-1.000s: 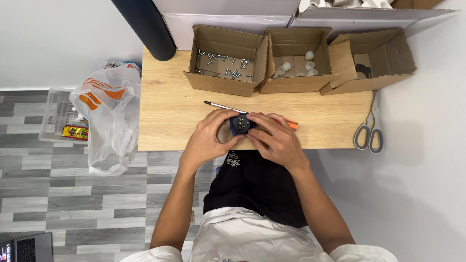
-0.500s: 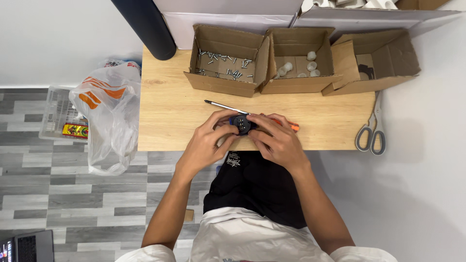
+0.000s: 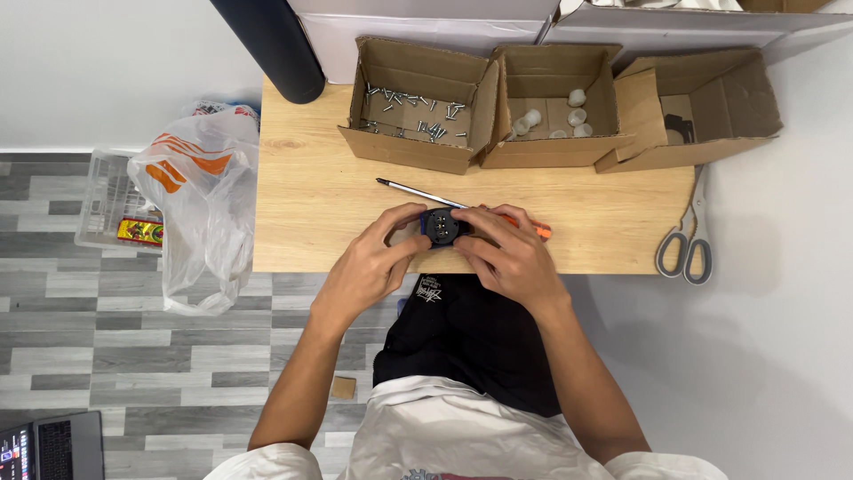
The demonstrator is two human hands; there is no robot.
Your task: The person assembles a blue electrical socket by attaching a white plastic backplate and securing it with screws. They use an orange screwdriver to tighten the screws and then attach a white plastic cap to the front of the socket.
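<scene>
Table [image 3: 311,204]: pale wood, smooth, matt
Boxes [image 3: 418,98]: brown corrugated cardboard, matt
Screws [image 3: 418,111]: bright metal
Screwdriver [image 3: 418,191]: metal shaft, orange plastic handle
Held part [image 3: 442,227]: black plastic, matt
Bag [image 3: 200,204]: thin translucent plastic, glossy

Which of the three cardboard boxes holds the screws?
The leftmost cardboard box, beside the dark cylinder: loose metal screws cover its floor. The middle box holds small white caps; the right box shows only a dark part.

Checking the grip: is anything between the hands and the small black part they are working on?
Nothing visible. The left hand and right hand both hold the black part directly; the screwdriver lies just behind it on the table.
</scene>
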